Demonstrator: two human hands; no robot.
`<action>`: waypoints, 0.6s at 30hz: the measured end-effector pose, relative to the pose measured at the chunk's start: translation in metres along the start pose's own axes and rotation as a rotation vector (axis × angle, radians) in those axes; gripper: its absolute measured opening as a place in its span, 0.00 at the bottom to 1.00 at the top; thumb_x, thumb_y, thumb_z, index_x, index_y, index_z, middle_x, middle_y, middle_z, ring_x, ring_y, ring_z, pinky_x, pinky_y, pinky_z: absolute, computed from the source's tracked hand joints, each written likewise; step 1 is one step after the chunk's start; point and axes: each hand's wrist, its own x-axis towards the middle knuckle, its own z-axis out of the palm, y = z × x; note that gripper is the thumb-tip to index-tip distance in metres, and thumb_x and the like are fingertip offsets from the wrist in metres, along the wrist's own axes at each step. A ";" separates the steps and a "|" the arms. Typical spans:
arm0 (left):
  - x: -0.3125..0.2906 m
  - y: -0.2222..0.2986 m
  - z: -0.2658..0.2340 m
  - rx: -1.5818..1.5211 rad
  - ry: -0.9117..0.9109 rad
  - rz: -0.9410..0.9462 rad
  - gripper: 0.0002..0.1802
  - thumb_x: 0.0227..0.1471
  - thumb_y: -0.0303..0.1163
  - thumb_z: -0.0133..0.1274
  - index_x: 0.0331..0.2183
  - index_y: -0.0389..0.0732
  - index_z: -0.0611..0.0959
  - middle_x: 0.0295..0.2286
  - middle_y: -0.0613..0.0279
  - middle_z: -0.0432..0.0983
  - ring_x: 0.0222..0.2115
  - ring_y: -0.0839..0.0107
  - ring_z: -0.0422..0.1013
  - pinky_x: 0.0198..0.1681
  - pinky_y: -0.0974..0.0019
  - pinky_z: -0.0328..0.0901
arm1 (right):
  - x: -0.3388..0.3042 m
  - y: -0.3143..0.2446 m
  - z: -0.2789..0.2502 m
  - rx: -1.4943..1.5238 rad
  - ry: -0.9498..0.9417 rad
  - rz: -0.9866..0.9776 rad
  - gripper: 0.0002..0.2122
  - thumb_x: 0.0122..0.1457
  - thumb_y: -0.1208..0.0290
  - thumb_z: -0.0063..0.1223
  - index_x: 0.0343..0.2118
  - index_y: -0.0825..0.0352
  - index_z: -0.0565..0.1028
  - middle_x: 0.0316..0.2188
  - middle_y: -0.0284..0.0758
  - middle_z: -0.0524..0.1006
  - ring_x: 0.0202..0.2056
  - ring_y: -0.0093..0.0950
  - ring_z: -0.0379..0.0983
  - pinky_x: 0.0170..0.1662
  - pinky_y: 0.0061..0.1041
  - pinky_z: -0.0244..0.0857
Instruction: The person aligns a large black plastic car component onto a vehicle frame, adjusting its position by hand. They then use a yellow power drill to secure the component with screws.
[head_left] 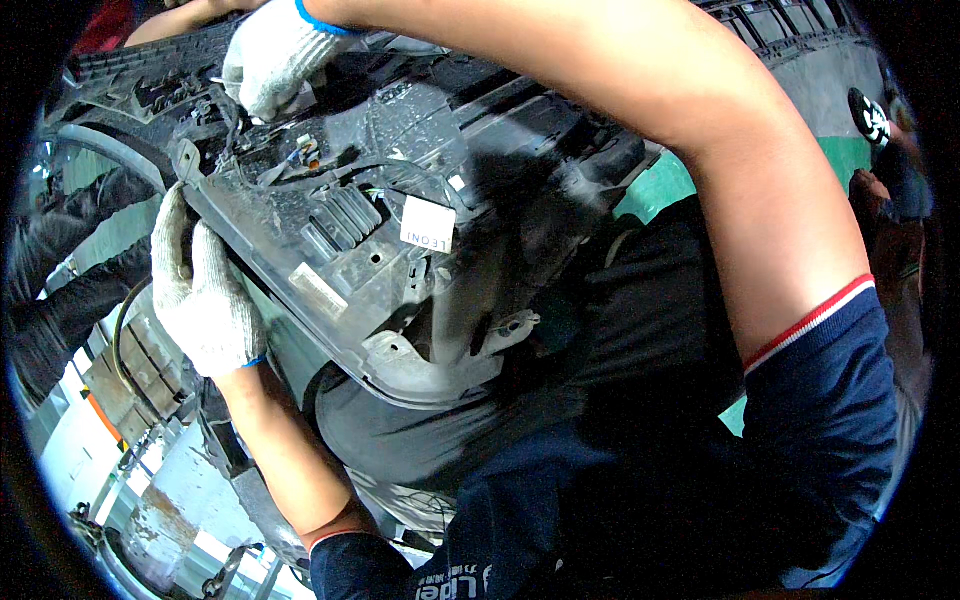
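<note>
A large black plastic vehicle panel with a raised rim lies in front of me, dusty and scratched. My left hand, in a white knit glove, is closed on its left edge, fingertips beside a small holed tab. My right arm reaches across the top of the view. The gloved right hand is curled closed over the panel's far left part; what its fingers hold is hidden. Just below them runs a dark wiring harness. A small orange-and-white connector and a white label sit on the panel.
Another person's forearm shows at the far left top. Dark-clad legs stand at left. Below them is a brown box near a worn pale surface. At right are a person's shoe and green floor.
</note>
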 end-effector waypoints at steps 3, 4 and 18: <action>0.000 -0.010 0.000 -0.025 -0.009 0.008 0.22 0.65 0.28 0.50 0.58 0.33 0.80 0.56 0.49 0.79 0.56 0.60 0.75 0.63 0.62 0.64 | -0.005 0.014 0.028 0.209 0.085 0.044 0.14 0.59 0.60 0.59 0.39 0.65 0.83 0.33 0.34 0.83 0.34 0.30 0.74 0.41 0.37 0.69; -0.001 -0.012 -0.001 0.028 -0.013 0.033 0.22 0.65 0.27 0.50 0.58 0.33 0.80 0.56 0.49 0.78 0.56 0.59 0.75 0.63 0.61 0.64 | -0.006 0.013 0.034 0.092 0.159 -0.006 0.14 0.59 0.60 0.59 0.40 0.65 0.83 0.34 0.33 0.83 0.35 0.30 0.74 0.43 0.36 0.69; -0.002 -0.011 0.003 -0.058 -0.023 -0.059 0.25 0.67 0.27 0.47 0.63 0.30 0.75 0.62 0.48 0.73 0.61 0.61 0.70 0.66 0.62 0.60 | -0.032 -0.032 0.034 0.088 0.011 0.114 0.38 0.55 0.35 0.62 0.53 0.70 0.81 0.49 0.46 0.83 0.49 0.41 0.78 0.54 0.39 0.67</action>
